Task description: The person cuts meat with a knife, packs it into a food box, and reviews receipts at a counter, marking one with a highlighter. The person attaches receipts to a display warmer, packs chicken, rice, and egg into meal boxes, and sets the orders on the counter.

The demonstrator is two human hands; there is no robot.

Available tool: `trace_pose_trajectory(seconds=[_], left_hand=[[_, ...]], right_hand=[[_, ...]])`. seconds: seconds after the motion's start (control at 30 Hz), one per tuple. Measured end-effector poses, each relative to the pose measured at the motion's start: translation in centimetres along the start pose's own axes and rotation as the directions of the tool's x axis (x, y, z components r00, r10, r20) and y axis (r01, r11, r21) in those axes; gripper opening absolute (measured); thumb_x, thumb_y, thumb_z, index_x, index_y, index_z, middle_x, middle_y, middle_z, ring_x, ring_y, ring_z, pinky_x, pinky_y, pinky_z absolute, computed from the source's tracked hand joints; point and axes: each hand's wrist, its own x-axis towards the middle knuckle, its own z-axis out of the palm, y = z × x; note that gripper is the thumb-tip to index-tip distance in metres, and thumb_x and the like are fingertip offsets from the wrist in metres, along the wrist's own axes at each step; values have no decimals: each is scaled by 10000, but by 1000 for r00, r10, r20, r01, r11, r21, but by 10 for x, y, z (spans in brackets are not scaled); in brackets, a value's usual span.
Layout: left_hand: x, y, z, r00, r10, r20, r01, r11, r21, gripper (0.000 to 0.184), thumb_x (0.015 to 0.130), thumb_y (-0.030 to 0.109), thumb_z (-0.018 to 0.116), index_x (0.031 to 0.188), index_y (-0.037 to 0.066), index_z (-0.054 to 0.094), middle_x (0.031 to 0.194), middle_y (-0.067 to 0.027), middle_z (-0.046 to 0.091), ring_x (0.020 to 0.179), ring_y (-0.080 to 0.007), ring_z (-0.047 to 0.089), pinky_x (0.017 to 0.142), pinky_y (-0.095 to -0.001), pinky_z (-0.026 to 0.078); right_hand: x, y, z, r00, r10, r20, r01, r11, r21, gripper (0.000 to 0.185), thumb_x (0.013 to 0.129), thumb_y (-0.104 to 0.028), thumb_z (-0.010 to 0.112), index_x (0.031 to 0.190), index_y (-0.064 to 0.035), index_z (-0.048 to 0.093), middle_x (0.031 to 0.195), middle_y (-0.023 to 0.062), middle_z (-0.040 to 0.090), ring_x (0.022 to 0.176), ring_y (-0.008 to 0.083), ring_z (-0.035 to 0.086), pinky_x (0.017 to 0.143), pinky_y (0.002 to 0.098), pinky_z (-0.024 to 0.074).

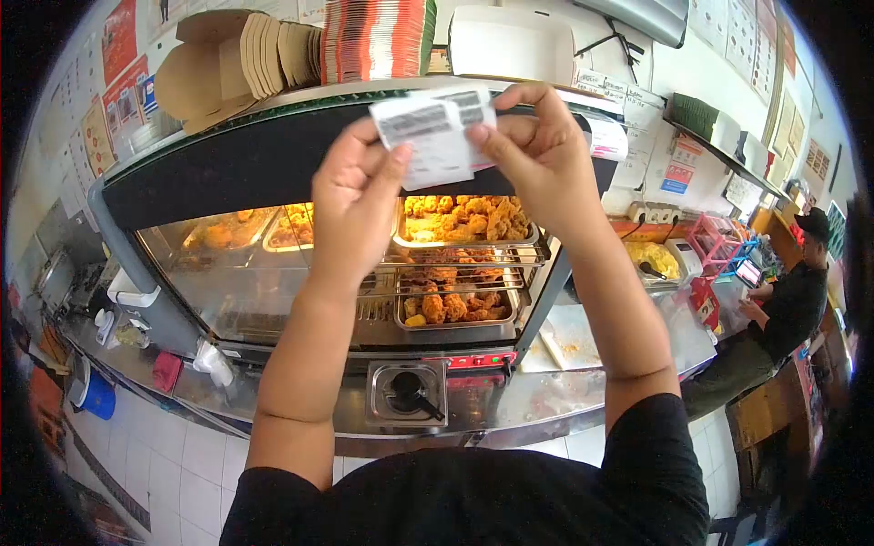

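Note:
Both of my hands are raised in front of the black upper edge of a food warmer (246, 188), holding white printed paper slips (432, 136). My left hand (360, 196) pinches their lower left side between thumb and fingers. At the upper right side, my right hand (543, 150) pinches the paper with thumb and forefinger. The slips overlap, and their print is too blurred to read. Behind and below the hands, trays of fried chicken (469, 219) stand on lit racks inside the warmer.
Stacked cartons (378, 41) and an open white box (510, 44) stand on top of the warmer. A metal container with a black ladle (407, 393) sits on the steel counter (564, 393). A person in black (790, 300) is at the far right.

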Motion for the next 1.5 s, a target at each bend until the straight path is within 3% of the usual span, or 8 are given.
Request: trace_pose_trajectory(seconds=[0.57,0.77,0.9,0.97,1.03,1.17,1.3,1.5], left_hand=[[43,-1,-45,985,128,-113,-14,718,696,253,877,30,536,1114,-2,620,809,-76,673,644,-43,575,568,-207,442],[52,10,-52,988,78,-130,31,734,679,211,892,42,539,1074,-13,628,919,-66,657,764,-82,608,659,-217,471],[49,15,-51,981,135,-139,63,453,889,186,833,153,598,950,46,695,876,-140,654,716,-241,619,697,-336,483],[48,20,-43,935,285,213,-125,-298,946,223,865,209,596,982,41,683,871,-109,631,841,-252,598,804,-357,443],[52,16,-32,857,339,389,-268,-352,897,255,856,273,597,965,63,693,863,-105,599,869,-316,553,837,-400,408],[60,-5,-4,751,199,630,-626,-87,775,317,875,339,566,995,64,669,925,-101,627,897,-304,568,814,-395,412],[62,-15,20,731,193,654,-649,-96,754,326,883,348,549,959,49,654,947,-120,625,915,-316,563,815,-396,412],[76,-9,20,816,32,577,-570,-125,812,317,882,306,546,994,19,619,1000,-130,591,980,-326,544,837,-375,414]], right_hand=[[20,20,-21,985,-85,-153,-15,831,-556,297,858,-163,610,1112,-9,625,850,54,570,639,117,542,589,283,478],[40,6,-17,874,-452,178,243,90,-966,420,804,-469,602,841,-61,696,842,150,580,860,291,572,756,418,430],[52,13,-10,908,-320,270,326,134,-936,462,802,-533,568,853,-90,690,849,114,601,878,281,578,794,445,388],[50,12,-16,885,-321,337,379,79,-922,446,839,-516,539,958,-105,666,924,87,628,911,276,575,863,483,361],[42,0,-22,930,-192,313,307,-59,-950,398,881,-437,532,1030,-78,616,900,66,639,868,234,590,838,436,398],[31,-41,-45,984,136,117,132,-106,-986,584,870,-579,419,887,-73,710,898,193,636,1006,339,529,945,486,327],[27,-19,-82,923,-211,322,314,-73,-947,546,875,-514,436,821,-38,698,850,211,624,856,373,563,832,515,352],[31,-23,-100,879,-33,475,471,-86,-878,368,863,-426,474,822,-114,664,845,112,642,833,349,560,792,496,381]])
